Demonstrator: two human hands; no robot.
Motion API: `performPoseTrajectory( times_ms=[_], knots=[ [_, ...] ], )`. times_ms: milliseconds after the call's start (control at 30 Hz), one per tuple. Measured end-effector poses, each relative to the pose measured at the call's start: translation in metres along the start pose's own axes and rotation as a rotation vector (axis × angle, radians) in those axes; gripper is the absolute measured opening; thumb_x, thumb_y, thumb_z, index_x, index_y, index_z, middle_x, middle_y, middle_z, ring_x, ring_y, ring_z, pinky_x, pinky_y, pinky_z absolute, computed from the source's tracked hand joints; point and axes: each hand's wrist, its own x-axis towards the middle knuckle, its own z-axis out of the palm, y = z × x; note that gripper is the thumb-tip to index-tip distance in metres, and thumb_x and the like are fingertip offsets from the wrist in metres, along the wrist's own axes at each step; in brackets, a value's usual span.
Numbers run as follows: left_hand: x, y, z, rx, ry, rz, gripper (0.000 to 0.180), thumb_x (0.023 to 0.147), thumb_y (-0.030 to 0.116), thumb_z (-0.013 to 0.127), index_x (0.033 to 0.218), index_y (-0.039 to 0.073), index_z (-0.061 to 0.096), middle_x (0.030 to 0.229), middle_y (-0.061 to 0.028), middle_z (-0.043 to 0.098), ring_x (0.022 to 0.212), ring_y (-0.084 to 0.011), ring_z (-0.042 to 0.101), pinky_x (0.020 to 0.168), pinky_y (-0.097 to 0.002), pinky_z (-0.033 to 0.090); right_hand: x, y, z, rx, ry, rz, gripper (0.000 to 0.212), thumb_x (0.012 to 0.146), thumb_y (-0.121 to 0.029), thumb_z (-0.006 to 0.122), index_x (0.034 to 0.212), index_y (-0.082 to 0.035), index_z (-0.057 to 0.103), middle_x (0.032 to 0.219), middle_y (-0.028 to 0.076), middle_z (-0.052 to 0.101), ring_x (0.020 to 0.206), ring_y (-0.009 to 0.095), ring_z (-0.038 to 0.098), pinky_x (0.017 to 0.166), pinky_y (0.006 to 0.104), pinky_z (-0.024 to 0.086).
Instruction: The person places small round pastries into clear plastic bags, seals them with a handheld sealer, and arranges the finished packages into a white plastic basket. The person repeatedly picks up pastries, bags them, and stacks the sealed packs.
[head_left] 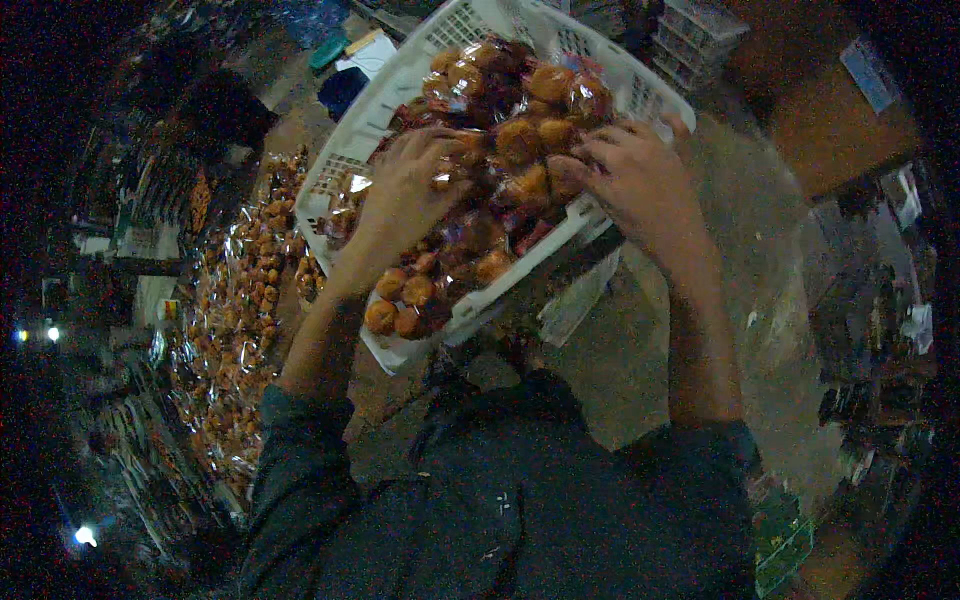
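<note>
A white plastic crate [352,135] with latticed sides stands tilted in front of me, filled with clear bags [535,140] of round orange-brown fruit-like pieces. Over the bags in its left part, my left hand [415,190] is curled, thumb spread from the fingers, gripping a bag there. My right hand [635,175] reaches across the crate's right side, with bent fingers and thumb closed on another bag. Parts of the fingertips are lost among shiny plastic. At the near corner lies a bag of small round pieces [408,300], touched by neither hand.
A big heap of similar bagged pieces [235,330] spreads along the left. Stacked clear containers [695,40] stand beyond the crate, and a brown cardboard box [840,110] is at the far right. A green crate [785,540] shows at lower right. Lighting is dim.
</note>
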Motion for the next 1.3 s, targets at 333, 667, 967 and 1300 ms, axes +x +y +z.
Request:
performPoseTrajectory(
  times_ms=[333,667,967,1300],
  knots=[
    [-0.173,-0.083,-0.021,-0.036,0.357,-0.625,0.048,0.094,0.02,0.071,0.139,0.009,0.057,0.15,-0.022,0.046,0.139,-0.0378,0.045,0.112,-0.0463,0.041,-0.083,0.073,0.188,0.864,1.099,0.61,0.025,0.101,-0.028,0.063,0.108,-0.003,0.063,0.106,0.011,0.063,0.098,0.023,0.058,0.089,0.0367,0.047],
    [-0.448,0.047,0.094,-0.063,-0.484,-1.257,0.043,0.096,0.025,0.069,0.134,0.006,0.06,0.137,-0.0178,0.054,0.127,-0.0311,0.05,0.104,-0.0422,0.045,-0.202,0.035,0.71,0.911,-0.144,1.222,0.046,0.095,-0.038,0.069,0.121,-0.003,0.055,0.091,0.013,0.065,0.079,0.023,0.062,0.073,0.0373,0.051],
    [-0.5,0.069,0.096,-0.191,-0.905,-1.445,0.04,0.098,0.029,0.067,0.129,0.004,0.062,0.126,-0.014,0.061,0.116,-0.0251,0.056,0.096,-0.0386,0.048,-0.237,0.005,0.703,0.974,-0.082,1.269,0.055,0.088,-0.039,0.074,0.121,0.001,0.056,0.105,0.017,0.065,0.089,0.03,0.065,0.078,0.0438,0.053],
    [-0.532,0.007,0.125,-0.354,-0.876,-1.212,0.04,0.1,0.033,0.065,0.124,0.001,0.065,0.113,-0.0097,0.068,0.104,-0.0185,0.061,0.087,-0.0346,0.051,-0.32,0.046,0.616,0.588,0.703,1.599,0.053,0.093,-0.037,0.07,0.123,0.005,0.056,0.117,0.023,0.065,0.102,0.035,0.063,0.087,0.0442,0.05]
  ],
)
